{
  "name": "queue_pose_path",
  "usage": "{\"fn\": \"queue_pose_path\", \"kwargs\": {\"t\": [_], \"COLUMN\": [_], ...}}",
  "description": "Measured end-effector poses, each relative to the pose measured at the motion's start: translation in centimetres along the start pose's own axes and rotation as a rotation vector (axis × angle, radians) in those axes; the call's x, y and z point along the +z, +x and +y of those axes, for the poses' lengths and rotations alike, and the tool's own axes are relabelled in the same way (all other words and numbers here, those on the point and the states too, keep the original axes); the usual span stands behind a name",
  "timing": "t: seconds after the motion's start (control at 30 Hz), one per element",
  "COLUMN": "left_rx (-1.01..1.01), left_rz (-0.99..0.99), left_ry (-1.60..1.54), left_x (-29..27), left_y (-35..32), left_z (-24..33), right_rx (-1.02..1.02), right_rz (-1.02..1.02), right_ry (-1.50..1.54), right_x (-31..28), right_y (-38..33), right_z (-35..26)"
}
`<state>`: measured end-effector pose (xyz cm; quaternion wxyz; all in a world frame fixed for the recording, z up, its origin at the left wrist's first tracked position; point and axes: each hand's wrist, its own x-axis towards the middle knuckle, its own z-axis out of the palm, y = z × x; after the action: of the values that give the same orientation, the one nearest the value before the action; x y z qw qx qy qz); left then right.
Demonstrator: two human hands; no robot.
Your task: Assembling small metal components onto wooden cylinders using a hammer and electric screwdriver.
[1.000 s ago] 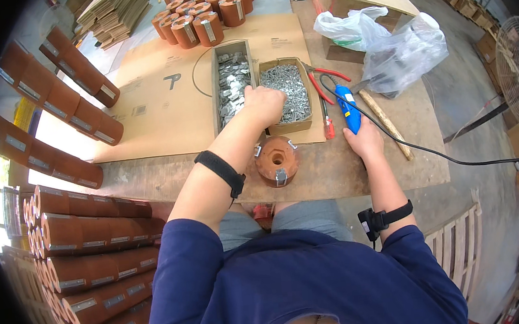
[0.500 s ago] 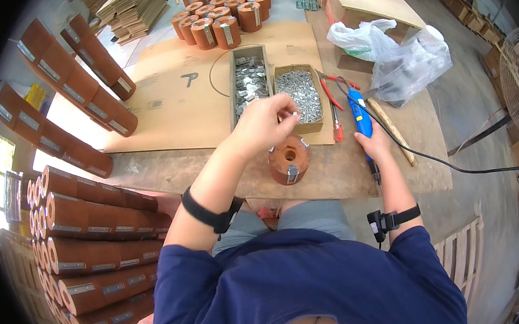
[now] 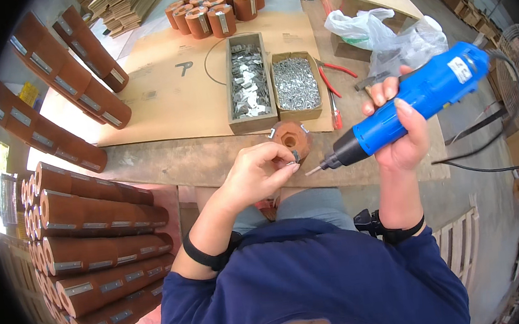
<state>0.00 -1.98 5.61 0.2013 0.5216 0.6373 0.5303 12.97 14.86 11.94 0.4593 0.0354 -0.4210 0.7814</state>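
My right hand [image 3: 397, 130] grips a blue electric screwdriver [image 3: 416, 103], its bit slanting down to the left toward the near side of a reddish-brown round block [image 3: 290, 135]. The block stands near the table's front edge, with a central hole and metal plates on its side. My left hand [image 3: 257, 173] is closed in a pinch at the block's near left. A small silvery metal piece shows at its fingertips, too small to name surely. Beyond the block stand a wooden box [image 3: 233, 105] of flat metal plates and a cardboard box [image 3: 299, 114] of small screws.
Red-handled pliers [image 3: 328, 81] and a red-handled screwdriver [image 3: 336, 119] lie right of the boxes. Plastic bags [image 3: 362, 29] sit behind them. More blocks [image 3: 221, 19] stand at the back. Long columns of blocks [image 3: 100, 231] are stacked at left. A black cable [image 3: 491, 164] trails right.
My right hand has lifted the blue electric screwdriver off the table and swung its bit toward the block. My left hand has come down from beside the screw box to the block's near side.
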Motion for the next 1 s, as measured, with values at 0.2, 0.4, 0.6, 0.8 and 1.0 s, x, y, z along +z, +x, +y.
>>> {"fn": "queue_pose_path", "kwargs": {"t": [0.2, 0.4, 0.6, 0.8, 1.0], "left_rx": [-0.017, -0.003, -0.003, 0.029, 0.064], "left_rz": [0.029, 0.059, 0.049, 0.035, 0.027], "left_ry": [-0.029, -0.073, -0.078, -0.05, -0.048], "left_x": [0.2, 0.2, 0.2, 0.3, 0.6], "left_y": [-0.8, -1.3, -1.4, -1.3, -1.3], "left_z": [-0.1, -0.1, -0.2, -0.4, -0.7], "right_rx": [-0.125, -0.155, -0.175, -0.154, -0.156], "right_rz": [-0.065, -0.098, -0.105, -0.108, -0.149], "right_ry": [-0.063, -0.081, -0.099, -0.098, -0.117], "right_x": [1.6, 2.1, 2.3, 2.4, 2.5], "right_y": [-1.2, -1.6, -1.9, -1.9, -1.7], "right_z": [0.3, 0.4, 0.2, 0.3, 0.4]}}
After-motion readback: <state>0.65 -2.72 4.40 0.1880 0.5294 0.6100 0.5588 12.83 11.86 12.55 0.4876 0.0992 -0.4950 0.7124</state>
